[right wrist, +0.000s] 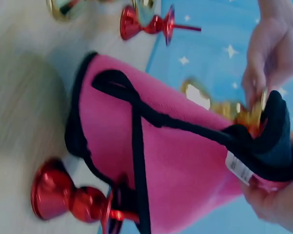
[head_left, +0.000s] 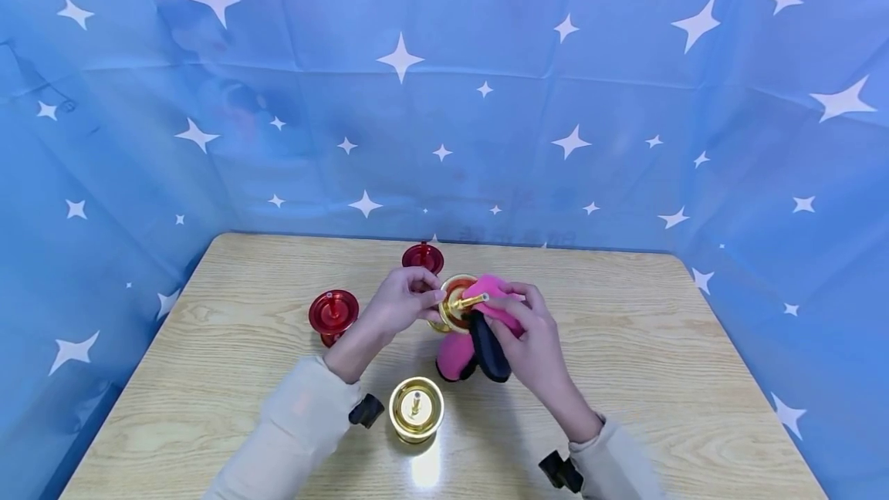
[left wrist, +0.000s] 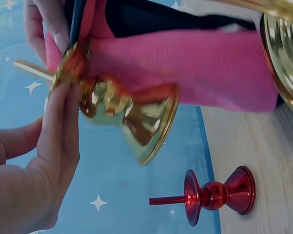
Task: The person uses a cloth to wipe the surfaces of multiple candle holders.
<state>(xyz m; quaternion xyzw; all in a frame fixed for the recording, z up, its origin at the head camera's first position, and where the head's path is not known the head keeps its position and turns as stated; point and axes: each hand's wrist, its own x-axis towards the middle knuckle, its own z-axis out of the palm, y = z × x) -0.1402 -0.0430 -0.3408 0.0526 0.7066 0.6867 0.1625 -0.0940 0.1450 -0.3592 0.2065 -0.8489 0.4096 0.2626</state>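
The gold candle holder [head_left: 452, 304] is found raised above the table [head_left: 625, 346] near its middle, tilted, its stem angled to the right. By the left hand [head_left: 405, 301] it is pinched at the rim of its dish; this grip is judged closed on thumb and fingertips only. The pink cloth [head_left: 455, 354] is held by the right hand [head_left: 525, 330], the grip bunched on the black-edged fabric beside the dish. A second gold candle holder [head_left: 417, 412] is noted upright nearer the person; two red candle holders [head_left: 334, 313] are noted farther left and at the back.

The raised holder is assessed as rigid, probably light, and slippery (the polish may also be marked by fingers). A hold at the narrow waist is considered surer than the rim. The cloth is assessed as soft and easily creased.
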